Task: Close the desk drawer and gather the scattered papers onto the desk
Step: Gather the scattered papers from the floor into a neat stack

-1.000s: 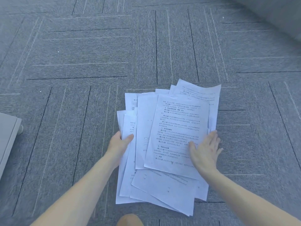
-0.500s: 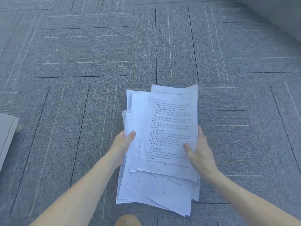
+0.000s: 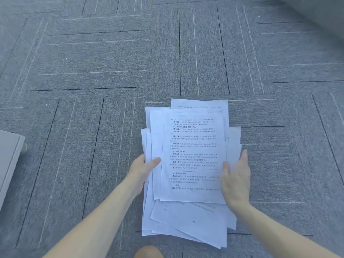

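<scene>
A loose pile of white printed papers [image 3: 191, 151] lies on the grey carpet in the lower middle of the head view, sheets overlapping and fanned at the near end. My left hand [image 3: 143, 169] grips the pile's left edge, thumb on top of the sheets. My right hand [image 3: 235, 180] presses flat against the right edge, thumb resting on the top page, fingers straight. The pile sits squeezed between both hands. No desk drawer shows in this view.
A pale grey cabinet corner on a small caster [image 3: 11, 155] stands at the left edge. Grey striped carpet tiles [image 3: 93, 71] fill the floor around. A knee or toe [image 3: 149, 253] pokes in at the bottom. A grey surface [image 3: 320, 13] crosses the top right corner.
Both hands have pushed inward, and the fanned sheets have been squared into a narrower, straighter pile. The right hand turned from flat on the page to upright against the edge.
</scene>
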The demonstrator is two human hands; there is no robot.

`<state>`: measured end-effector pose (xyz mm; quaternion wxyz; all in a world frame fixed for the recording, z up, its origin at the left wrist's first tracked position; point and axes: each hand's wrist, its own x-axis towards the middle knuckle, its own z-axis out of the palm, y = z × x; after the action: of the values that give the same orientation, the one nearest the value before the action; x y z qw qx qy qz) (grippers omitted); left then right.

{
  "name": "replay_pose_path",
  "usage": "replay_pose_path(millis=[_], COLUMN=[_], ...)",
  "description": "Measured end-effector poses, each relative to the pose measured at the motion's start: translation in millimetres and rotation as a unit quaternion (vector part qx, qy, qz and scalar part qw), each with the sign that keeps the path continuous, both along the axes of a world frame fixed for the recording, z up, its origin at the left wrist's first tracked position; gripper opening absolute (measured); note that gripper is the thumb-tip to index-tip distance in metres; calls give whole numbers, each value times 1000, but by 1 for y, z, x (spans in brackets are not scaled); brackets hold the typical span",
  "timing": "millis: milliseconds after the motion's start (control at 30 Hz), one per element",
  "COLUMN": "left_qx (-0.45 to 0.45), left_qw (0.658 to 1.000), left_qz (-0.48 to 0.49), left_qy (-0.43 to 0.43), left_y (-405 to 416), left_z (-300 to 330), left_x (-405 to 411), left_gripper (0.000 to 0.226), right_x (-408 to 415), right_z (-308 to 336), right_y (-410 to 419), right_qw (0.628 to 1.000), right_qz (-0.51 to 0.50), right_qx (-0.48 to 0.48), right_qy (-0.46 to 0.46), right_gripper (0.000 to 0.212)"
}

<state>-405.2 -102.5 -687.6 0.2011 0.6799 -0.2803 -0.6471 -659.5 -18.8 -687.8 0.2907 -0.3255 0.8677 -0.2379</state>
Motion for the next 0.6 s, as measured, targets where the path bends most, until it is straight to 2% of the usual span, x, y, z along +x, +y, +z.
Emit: replay_pose_path(millis=[67,133,267,433,600], left_qx=[3,11,15,27,12], left_qw=[1000,1000,999,999,1000], left_qz=[-8,-7,-3,0,-11], left_qy=[-11,-24,-34,-17,-9], left_y=[-2,-3,-4,-6,-10], left_z=[-2,-5,-9,-4,6], left_x=[0,3,3,1,-9], left_gripper=[30,28,27,31,28], right_x=[-6,-15,-25,-27,-22], right_z=[-1,-4,2,8,9], right_y=[-6,-10,-12,-20,-33], right_qw=[997,994,996,996,994], right_qz=[-73,-104,-84,-65,27], right_qx=[8,41,31,21,47], right_qy=[15,9,-18,-63,-92], right_gripper=[57,43,29,23,18])
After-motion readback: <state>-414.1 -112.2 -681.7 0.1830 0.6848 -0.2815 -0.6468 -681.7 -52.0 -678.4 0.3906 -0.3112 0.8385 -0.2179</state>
